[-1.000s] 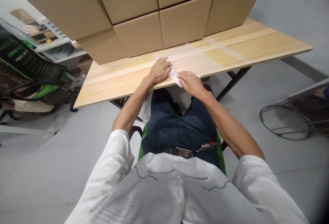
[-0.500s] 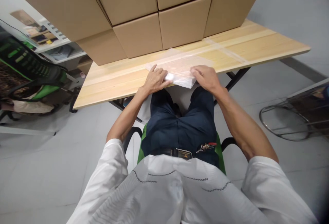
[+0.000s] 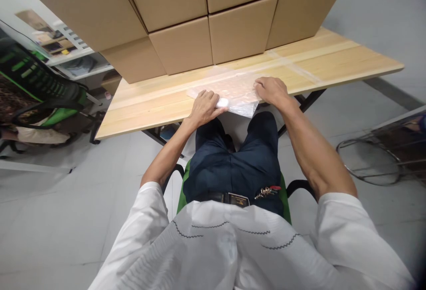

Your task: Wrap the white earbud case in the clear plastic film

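wrap (image 3: 238,92) is looking limp, slippery, best held by edges; left hand (image 3: 203,107) is seemingly pinching one, right hand (image 3: 271,90) pressing flat-fingered.

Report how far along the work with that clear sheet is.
Done: the clear sheet lies spread on the table. In hand: the left hand holds a small white piece on it; the right hand presses its right edge. Left: the piece lies uncovered.

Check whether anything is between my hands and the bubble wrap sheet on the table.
Nothing visible does. The left hand rests on the left end of the bubble wrap sheet, beside a small white piece; the right hand rests on its right end. The cardboard boxes stand behind the sheet, apart from both hands.
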The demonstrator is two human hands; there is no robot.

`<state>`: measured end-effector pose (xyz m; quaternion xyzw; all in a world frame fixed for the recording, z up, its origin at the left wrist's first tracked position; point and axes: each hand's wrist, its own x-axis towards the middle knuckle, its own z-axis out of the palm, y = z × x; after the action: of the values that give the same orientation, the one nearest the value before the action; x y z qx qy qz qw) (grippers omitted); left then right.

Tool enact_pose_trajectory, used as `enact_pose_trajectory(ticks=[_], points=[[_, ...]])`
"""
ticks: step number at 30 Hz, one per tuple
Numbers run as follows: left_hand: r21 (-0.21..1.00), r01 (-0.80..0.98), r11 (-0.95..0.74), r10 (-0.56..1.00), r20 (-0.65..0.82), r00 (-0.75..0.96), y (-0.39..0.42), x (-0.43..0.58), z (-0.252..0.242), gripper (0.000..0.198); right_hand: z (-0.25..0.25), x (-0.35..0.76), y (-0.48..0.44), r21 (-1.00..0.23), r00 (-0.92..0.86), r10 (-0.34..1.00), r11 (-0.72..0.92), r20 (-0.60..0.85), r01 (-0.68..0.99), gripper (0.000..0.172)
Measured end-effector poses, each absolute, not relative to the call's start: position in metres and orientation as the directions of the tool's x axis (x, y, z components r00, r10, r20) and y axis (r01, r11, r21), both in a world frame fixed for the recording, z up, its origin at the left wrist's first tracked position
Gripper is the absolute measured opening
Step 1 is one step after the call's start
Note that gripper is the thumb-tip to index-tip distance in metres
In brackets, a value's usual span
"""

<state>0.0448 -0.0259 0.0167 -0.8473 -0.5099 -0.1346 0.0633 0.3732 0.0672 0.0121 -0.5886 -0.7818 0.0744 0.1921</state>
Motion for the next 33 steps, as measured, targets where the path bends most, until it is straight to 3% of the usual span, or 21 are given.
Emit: enact_pose_trajectory(ticks=[8,15,17,23,27,33], points=[[0.029,0.938,-0.346,0.892,0.321,0.319,-0.034,0.073,0.011,0.075,0.023,0.368,0.114,-0.275,-0.26,0.961,0.277,0.097,0.921,0.045],[0.122,0.954,-0.276,0.901,0.378,0.212,-0.023,0.105,0.003,0.069,0.035,0.37,0.126,-0.32,-0.135,0.976,0.185,0.171,0.929,0.072],[0.136,0.957,-0.255,0.914,0.358,0.192,-0.022,0.112,0.005,0.072,0.043,0.366,0.112,-0.333,-0.166,0.953,0.248,0.255,0.91,0.071],[0.058,0.961,-0.269,0.932,0.265,0.245,-0.032,0.114,0.018,0.066,0.047,0.343,0.038,-0.331,-0.529,0.744,0.661,0.409,0.674,0.06],[0.044,0.931,-0.363,0.902,0.265,0.339,-0.034,0.1,0.018,0.061,0.029,0.326,0.0,-0.323,-0.615,0.701,0.712,0.361,0.623,0.054],[0.053,0.893,-0.447,0.869,0.264,0.42,-0.03,0.076,0.02,0.068,0.009,0.316,-0.015,-0.264,-0.577,0.728,0.678,0.37,0.686,0.053]])
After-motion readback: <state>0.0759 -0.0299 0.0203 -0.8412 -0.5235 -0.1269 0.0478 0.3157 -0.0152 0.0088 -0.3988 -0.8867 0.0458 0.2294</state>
